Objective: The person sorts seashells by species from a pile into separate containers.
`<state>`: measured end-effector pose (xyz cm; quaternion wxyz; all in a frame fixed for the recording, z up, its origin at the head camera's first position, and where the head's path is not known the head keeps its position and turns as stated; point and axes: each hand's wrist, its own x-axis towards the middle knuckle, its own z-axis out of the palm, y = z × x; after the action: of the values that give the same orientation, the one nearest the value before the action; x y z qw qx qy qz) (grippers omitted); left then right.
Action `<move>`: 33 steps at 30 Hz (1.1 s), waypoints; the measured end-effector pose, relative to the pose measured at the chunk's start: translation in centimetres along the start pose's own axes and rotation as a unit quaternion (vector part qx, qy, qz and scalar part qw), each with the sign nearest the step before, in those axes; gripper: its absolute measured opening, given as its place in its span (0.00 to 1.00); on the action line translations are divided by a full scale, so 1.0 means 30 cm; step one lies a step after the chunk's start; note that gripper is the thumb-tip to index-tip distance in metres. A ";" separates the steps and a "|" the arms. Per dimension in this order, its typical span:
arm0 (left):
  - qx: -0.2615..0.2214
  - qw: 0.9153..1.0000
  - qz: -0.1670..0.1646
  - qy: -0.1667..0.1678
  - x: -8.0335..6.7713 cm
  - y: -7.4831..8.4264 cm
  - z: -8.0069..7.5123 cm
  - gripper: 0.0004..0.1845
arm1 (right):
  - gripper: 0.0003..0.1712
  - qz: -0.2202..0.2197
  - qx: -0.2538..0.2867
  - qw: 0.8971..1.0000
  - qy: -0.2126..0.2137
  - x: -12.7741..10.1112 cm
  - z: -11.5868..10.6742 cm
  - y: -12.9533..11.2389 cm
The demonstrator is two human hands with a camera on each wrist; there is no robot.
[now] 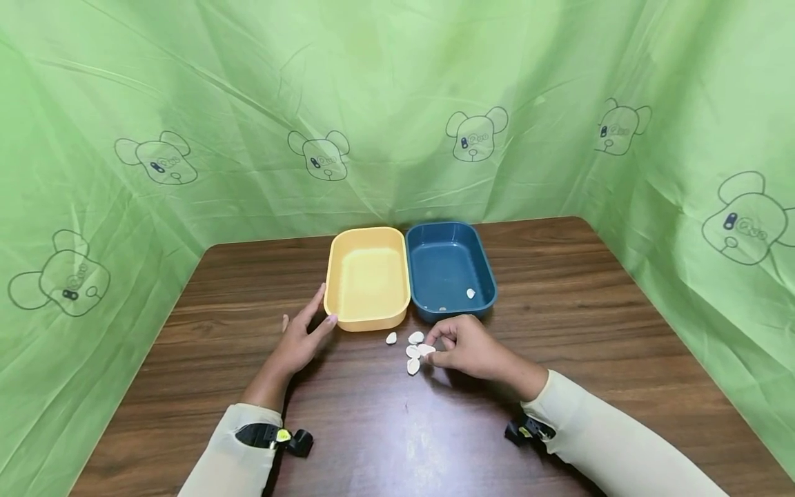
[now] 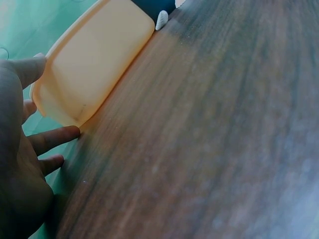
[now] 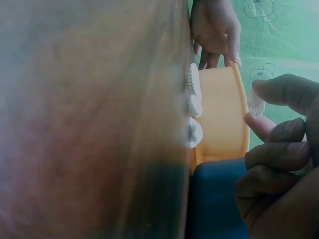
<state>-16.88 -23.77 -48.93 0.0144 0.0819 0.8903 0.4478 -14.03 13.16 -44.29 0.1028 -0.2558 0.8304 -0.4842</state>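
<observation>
The right hand [image 1: 467, 348] pinched one small white shell [image 3: 256, 104] between thumb and fingertip, just above the loose cluster of shells [image 1: 413, 351] lying on the wooden table [image 1: 621, 310] in front of the blue tray [image 1: 450, 269]. The shell looked light, hard and ridged, likely brittle at its thin rim, so a gentle edge pinch suited it. The left hand [image 1: 302, 338] lay relaxed, fingers straight, touching the yellow tray's [image 1: 368, 276] near corner. One more shell [image 1: 470, 293] sat inside the blue tray.
</observation>
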 end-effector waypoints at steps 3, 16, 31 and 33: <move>-0.001 1.000 0.000 0.002 0.002 -0.003 0.001 0.39 | 0.04 -0.008 0.001 1.000 0.004 0.007 -0.010 -0.010; 0.006 1.000 -0.001 0.000 0.005 0.000 0.000 0.40 | 0.04 -0.002 0.018 0.999 0.033 0.060 -0.050 -0.078; 0.006 1.000 -0.004 -0.004 0.000 0.003 0.000 0.40 | 0.03 0.000 0.004 0.995 0.096 0.169 -0.055 -0.134; 0.005 1.000 -0.004 -0.005 0.000 0.004 -0.001 0.40 | 0.03 0.004 0.000 0.995 0.100 0.185 -0.055 -0.139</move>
<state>-16.86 -23.73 -48.84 0.0198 0.0808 0.8927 0.4430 -18.07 9.82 -39.43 0.0217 -0.2027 0.8379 -0.5064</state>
